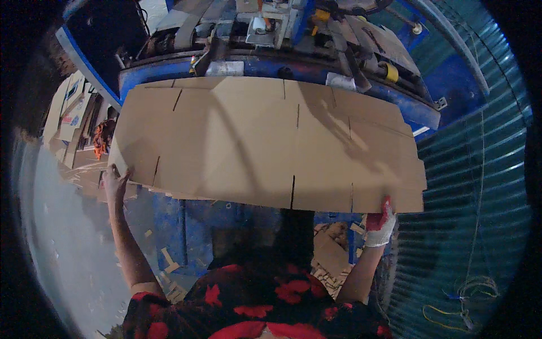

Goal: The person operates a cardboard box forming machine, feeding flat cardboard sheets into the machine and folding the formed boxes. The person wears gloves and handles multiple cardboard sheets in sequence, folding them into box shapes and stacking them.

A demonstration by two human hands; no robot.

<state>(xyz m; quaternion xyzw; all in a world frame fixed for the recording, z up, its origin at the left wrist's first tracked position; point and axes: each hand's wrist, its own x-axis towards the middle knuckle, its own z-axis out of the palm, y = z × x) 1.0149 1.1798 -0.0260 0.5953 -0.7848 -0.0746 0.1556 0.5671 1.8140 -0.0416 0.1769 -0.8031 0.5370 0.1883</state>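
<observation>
A long sheet of brown slotted cardboard [254, 141] spans the view in front of me, flat side up, with dark slits along both long edges. My bare left hand [116, 179] grips its near left corner, thumb on top and the other fingers mostly hidden below. At the near right corner my right hand [381, 224], in a white and red work glove, holds the sheet with the thumb over the edge. More cardboard layers show under its left and right edges. The far edge lies against a blue machine [271, 69].
Cardboard pieces [73, 121] are piled at the left beside an orange cloth [103, 138]. Cardboard scraps [333, 248] litter the floor near my body. A green corrugated wall [451, 226] stands close on the right, with yellow cord [446, 319] near its foot.
</observation>
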